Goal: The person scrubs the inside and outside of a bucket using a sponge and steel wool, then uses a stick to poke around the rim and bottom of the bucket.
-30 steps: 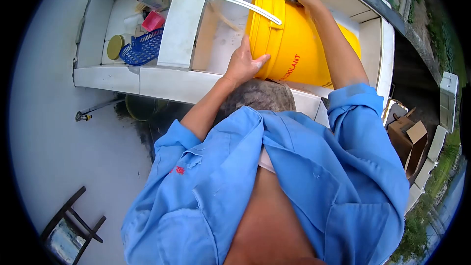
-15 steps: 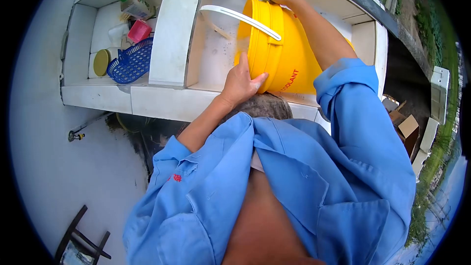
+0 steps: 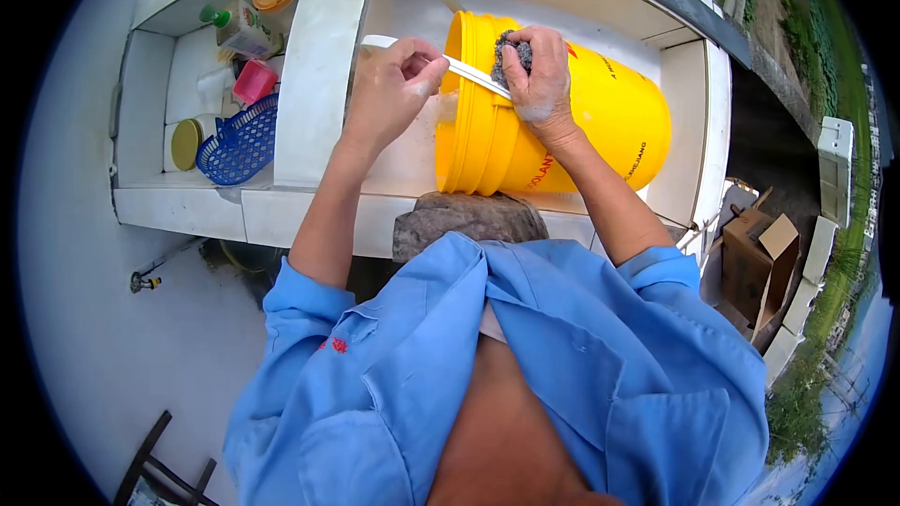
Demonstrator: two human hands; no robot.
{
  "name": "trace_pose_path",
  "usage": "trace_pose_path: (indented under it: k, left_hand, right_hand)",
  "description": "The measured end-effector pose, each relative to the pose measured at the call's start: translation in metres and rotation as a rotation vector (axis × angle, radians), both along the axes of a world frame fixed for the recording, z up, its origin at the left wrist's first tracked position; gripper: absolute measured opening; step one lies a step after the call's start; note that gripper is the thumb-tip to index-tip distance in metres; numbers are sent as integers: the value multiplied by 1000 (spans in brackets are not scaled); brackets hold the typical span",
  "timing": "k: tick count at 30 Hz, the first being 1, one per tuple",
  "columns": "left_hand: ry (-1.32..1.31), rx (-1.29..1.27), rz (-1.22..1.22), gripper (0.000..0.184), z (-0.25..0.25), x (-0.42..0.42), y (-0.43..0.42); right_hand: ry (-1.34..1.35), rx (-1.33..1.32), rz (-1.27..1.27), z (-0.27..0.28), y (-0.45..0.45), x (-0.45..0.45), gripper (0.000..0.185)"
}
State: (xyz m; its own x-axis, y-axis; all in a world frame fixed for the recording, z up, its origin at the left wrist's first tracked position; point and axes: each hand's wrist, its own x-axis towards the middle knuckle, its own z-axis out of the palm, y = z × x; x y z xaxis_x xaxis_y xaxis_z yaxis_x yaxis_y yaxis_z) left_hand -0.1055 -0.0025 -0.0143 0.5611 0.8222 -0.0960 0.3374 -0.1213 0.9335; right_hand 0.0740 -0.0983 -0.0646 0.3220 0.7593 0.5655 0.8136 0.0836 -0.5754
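Observation:
A yellow bucket (image 3: 600,112) with red and black lettering lies on its side in the white tiled sink (image 3: 680,131), its mouth facing left. My left hand (image 3: 392,94) pinches the bucket's white handle (image 3: 475,75) in front of the mouth. In my right hand (image 3: 541,84) is a dark grey steel wool scrubber (image 3: 512,58), held against the bucket near the handle's end. Whitish suds cling to both hands. The bucket's inside is mostly hidden from this angle.
Left of a tiled divider (image 3: 321,84), a compartment holds a blue basket (image 3: 242,141), a pink container (image 3: 254,82), a green-capped bottle (image 3: 247,28) and lidded jars. A grey cloth (image 3: 469,225) hangs over the front ledge. A cardboard box (image 3: 755,258) stands at right.
My left hand has left the bucket's rim and now grips the handle. My right hand has come from the far side to the handle's end with the scrubber. The bucket has shifted and turned.

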Motion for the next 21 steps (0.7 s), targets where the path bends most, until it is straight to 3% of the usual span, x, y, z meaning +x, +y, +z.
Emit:
trace_pose_path:
  k: [1, 3, 4, 6, 7, 9, 11, 13, 14, 16, 17, 19, 21]
  left_hand:
    - [-49, 68, 72, 41, -1, 8, 10]
    - [26, 465, 193, 40, -13, 47, 44]
    - [15, 464, 168, 40, -19, 63, 52]
    - [157, -477, 172, 37, -35, 96, 56]
    - [167, -471, 142, 37, -48, 105, 59]
    - [-15, -774, -7, 36, -67, 116, 62]
    - [88, -732, -29, 33, -68, 118, 58]
    - [-15, -531, -154, 28, -59, 117, 48]
    - [-3, -538, -162, 28, -55, 112, 40]
    - [-126, -355, -121, 32, -43, 103, 25]
    - [-184, -268, -98, 34, -41, 96, 17]
    - [-227, -224, -105, 37, -45, 79, 6]
    - [-203, -267, -23, 36, -42, 64, -9]
  right_hand:
    - [3, 0, -25, 0, -1, 1, 18]
    - [23, 49, -11, 1, -2, -2, 18]
    - [38, 28, -34, 1, -1, -5, 18]
    - [158, 56, -59, 4, -14, -5, 19]
    - [179, 53, -82, 4, -21, -1, 20]
    - [72, 10, -129, 1, -56, 2, 22]
    - [-29, -52, -154, -3, -81, 11, 23]
    - [-186, -73, -65, -7, -98, 30, 26]
    - [-173, -71, -135, -13, -103, 50, 26]
    - [-83, -93, -357, -28, -117, 111, 21]
    - [111, -224, -500, -38, -128, 142, 19]
    - [145, -303, -547, -61, -138, 192, 21]
    - [459, -462, -492, -62, -134, 201, 22]
